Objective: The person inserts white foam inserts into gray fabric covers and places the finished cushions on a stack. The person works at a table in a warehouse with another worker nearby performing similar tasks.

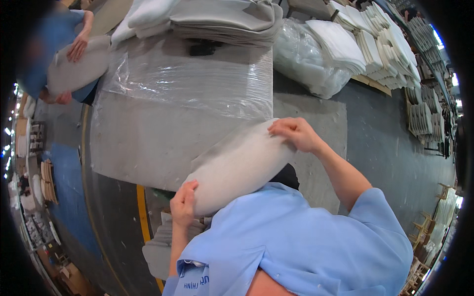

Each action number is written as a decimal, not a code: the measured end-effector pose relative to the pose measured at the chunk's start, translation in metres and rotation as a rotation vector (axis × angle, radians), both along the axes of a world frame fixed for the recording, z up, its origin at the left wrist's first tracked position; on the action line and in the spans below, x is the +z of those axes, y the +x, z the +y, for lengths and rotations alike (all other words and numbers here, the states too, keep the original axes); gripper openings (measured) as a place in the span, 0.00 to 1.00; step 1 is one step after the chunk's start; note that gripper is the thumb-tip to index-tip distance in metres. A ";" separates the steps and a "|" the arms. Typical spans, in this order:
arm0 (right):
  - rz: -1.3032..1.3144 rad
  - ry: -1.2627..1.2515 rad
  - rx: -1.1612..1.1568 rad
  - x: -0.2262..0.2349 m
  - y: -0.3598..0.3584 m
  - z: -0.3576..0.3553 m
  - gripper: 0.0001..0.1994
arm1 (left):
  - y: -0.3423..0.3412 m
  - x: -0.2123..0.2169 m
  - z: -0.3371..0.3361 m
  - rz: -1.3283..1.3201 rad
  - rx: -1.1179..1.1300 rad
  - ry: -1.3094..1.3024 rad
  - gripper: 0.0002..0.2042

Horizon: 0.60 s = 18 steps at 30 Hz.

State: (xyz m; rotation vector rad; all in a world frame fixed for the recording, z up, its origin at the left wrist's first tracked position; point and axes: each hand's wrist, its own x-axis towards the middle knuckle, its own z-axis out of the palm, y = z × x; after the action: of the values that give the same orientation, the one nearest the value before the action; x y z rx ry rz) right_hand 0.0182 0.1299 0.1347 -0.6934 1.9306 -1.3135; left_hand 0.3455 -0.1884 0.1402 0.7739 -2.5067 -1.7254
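Note:
A pale, rounded seat cushion (242, 165) is held up slantwise against my body, at the near edge of the wrapped work table (148, 140). A strip of grey shows along its far long edge. With my left hand (184, 203) I grip its lower left end, fingers closed over the rim. Up at the opposite end, my right hand (297, 134) pinches the top right corner, thumb and fingers bent round it. The underside of the cushion is hidden.
Grey cushion covers (224, 22) and white pads are stacked at the table's far side, by a small black object (203, 48). At far left a co-worker's hand (77, 48) holds another cushion (86, 69). White pads (340, 47) pile up at back right; grey pieces (160, 246) sit low left.

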 end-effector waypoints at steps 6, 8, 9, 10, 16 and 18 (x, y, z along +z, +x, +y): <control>-0.267 -0.222 -0.130 -0.033 -0.037 -0.020 0.32 | -0.027 -0.002 -0.028 0.138 0.323 0.369 0.23; -0.361 -0.259 -0.189 -0.047 -0.037 -0.022 0.36 | -0.020 -0.015 -0.034 0.245 0.382 0.394 0.24; -0.426 -0.290 -0.224 -0.053 -0.034 -0.021 0.36 | -0.014 -0.021 -0.035 0.301 0.406 0.408 0.24; -0.482 -0.324 -0.258 -0.059 -0.034 -0.021 0.36 | -0.010 -0.028 -0.034 0.313 0.469 0.444 0.24; -0.585 -0.231 -0.295 -0.063 -0.023 -0.003 0.28 | -0.010 -0.033 -0.007 0.189 0.899 0.676 0.24; -0.689 -0.038 -0.359 -0.049 -0.018 0.007 0.29 | 0.007 -0.026 -0.004 -0.021 0.828 0.871 0.25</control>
State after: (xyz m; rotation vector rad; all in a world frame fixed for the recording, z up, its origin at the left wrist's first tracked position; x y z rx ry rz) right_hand 0.0006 0.1370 0.0855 0.1140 1.4893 -1.5456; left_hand 0.3530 -0.1929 0.1147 1.5324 -0.9932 -2.2905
